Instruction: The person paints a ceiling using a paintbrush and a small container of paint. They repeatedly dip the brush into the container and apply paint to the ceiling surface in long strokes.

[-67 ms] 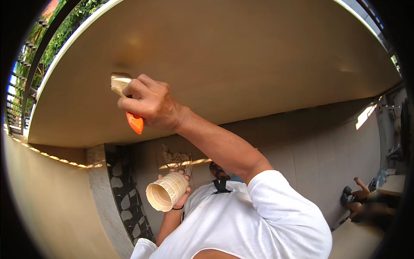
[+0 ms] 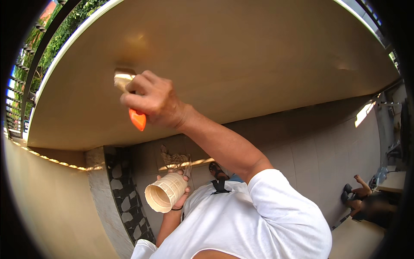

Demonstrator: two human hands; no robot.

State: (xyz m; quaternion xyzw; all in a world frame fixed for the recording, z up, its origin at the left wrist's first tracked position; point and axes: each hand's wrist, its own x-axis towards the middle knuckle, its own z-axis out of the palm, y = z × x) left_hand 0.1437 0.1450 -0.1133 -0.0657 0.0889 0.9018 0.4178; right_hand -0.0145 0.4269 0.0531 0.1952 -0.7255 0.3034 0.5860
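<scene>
My right hand (image 2: 154, 100) is closed around a paintbrush (image 2: 138, 119) with an orange handle. The brush's pale ferrule and bristles point up and away, and the bristle end lies against the brownish-tan wall (image 2: 241, 52). Lower down, near my body, my left hand (image 2: 183, 199) grips a cream plastic cup (image 2: 160, 195) with ribbed sides. Its mouth is tipped toward the view, and its inner wall is coated cream. How much paint is inside cannot be made out.
A crumpled patterned cloth (image 2: 174, 159) lies on the grey tiled floor (image 2: 280, 162) near my sandaled foot (image 2: 218, 171). At the left stands a stone-patterned pillar strip (image 2: 125, 203). Another person (image 2: 361, 190) is low at the far right. Railings and greenery (image 2: 64, 36) lie beyond the wall's left edge.
My right hand and the paintbrush have shifted slightly to the right along the wall. The left hand with the cup has barely moved.
</scene>
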